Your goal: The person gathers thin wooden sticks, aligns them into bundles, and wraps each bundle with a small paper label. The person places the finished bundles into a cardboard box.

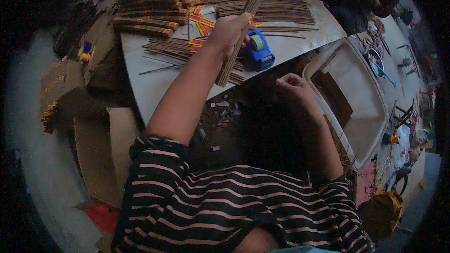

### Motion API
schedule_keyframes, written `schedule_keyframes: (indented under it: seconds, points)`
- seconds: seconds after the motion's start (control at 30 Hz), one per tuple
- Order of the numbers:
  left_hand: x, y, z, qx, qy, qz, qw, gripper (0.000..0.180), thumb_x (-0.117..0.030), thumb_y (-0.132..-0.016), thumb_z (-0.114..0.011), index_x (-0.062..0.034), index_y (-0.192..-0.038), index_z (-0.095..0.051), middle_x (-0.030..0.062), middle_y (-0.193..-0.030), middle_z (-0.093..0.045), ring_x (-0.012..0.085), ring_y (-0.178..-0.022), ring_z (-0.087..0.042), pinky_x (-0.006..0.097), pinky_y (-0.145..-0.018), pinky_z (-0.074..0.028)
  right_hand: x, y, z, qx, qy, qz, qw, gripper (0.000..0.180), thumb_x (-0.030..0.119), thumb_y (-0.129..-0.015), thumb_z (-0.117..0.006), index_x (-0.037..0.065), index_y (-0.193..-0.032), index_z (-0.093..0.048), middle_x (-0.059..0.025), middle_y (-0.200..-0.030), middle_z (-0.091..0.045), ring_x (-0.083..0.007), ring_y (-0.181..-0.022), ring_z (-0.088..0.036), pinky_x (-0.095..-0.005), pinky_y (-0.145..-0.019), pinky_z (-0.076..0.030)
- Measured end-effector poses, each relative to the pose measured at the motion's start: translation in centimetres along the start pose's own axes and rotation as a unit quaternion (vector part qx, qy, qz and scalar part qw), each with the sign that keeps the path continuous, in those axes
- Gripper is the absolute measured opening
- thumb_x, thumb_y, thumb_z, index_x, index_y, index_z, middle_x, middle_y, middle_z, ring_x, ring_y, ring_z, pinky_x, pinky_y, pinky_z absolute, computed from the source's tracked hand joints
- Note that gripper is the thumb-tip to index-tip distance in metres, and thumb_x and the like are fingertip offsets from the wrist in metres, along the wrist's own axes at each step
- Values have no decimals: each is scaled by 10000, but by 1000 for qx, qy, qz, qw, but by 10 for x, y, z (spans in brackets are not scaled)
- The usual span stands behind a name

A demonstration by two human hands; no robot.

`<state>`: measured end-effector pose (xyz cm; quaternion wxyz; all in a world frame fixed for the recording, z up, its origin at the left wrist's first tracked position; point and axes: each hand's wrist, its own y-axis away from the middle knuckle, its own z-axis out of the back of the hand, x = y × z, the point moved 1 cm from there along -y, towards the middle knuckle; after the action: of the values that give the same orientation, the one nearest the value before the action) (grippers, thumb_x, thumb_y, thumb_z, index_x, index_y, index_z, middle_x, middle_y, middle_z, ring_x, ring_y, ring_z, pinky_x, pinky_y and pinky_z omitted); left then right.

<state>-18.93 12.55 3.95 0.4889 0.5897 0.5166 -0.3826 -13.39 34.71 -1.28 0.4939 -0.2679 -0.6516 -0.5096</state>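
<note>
My left hand (229, 33) grips a long bundle of brown incense sticks (247, 14), held slanted over the white table (150, 84). Right beside that hand a blue tape dispenser (258, 51) rests on the table. My right hand (293, 86) hovers lower, just off the table's near edge, with its fingers curled; I see nothing in it. Loose sticks (173, 49) lie spread on the table under my left forearm.
Rolled, wrapped stick bundles (150, 9) are stacked at the back left and more loose sticks (276, 7) at the back. A white tub (370, 93) stands to the right. Cardboard (103, 150) lies on the floor at the left.
</note>
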Motion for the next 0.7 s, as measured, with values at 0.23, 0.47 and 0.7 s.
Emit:
schedule_keyframes:
  seconds: [0.23,0.47,0.7]
  points:
    - [-31,138,-3,51,117,50,991,277,-258,-874,-488,9,-918,-541,73,-788,-592,94,-523,-489,199,-471,-413,90,89,-45,129,-41,159,978,125,154,-797,-609,47,-785,-545,36,-710,-518,-58,-667,-460,-199,-608,-375]
    - [-26,233,-3,44,162,108,980,245,-264,-873,-495,-28,-918,-543,19,-709,-555,83,-534,-492,191,-458,-402,90,124,-91,203,-31,161,965,132,118,-784,-620,-1,-790,-564,0,-746,-565,-80,-716,-507,-220,-658,-411]
    - [-24,268,-2,51,187,99,976,235,-285,-870,-498,-55,-900,-539,18,-702,-553,83,-519,-499,189,-434,-396,87,144,-109,228,-2,172,958,138,121,-778,-627,-11,-780,-586,-17,-769,-559,-98,-741,-525,-235,-691,-428]
